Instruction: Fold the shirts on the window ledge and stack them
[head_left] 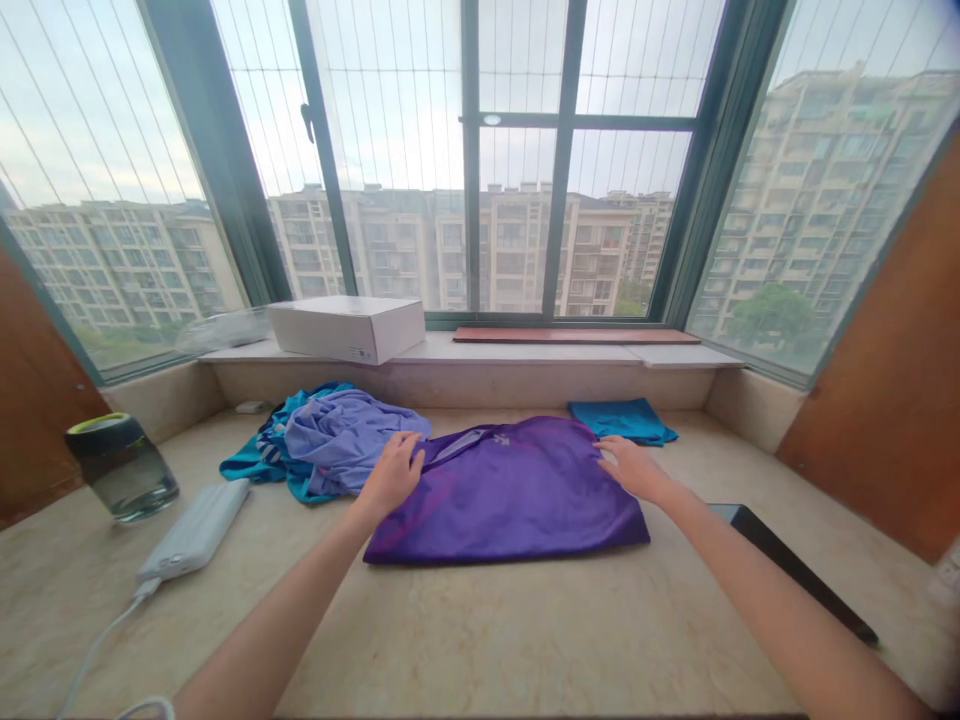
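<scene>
A purple shirt [510, 500] lies folded and fairly flat on the stone surface in front of me, a small pale mark near its collar. My left hand [395, 472] rests at its left edge, fingers stretched and thumb apart. At the opposite edge, my right hand [634, 466] touches the cloth with fingertips and thumb spread. Beyond my left hand is a crumpled lavender garment [349, 435], lying against a rumpled teal garment [262, 460]. A folded teal cloth [622, 421] lies just behind my right hand.
At left stand a dark-lidded bottle [124, 468] and a white power bank [196, 530] with a cable. A black flat object [795, 570] lies partly behind my right forearm. On the raised ledge sit a white box [349, 328] and a reddish-brown board [574, 336], before the windows.
</scene>
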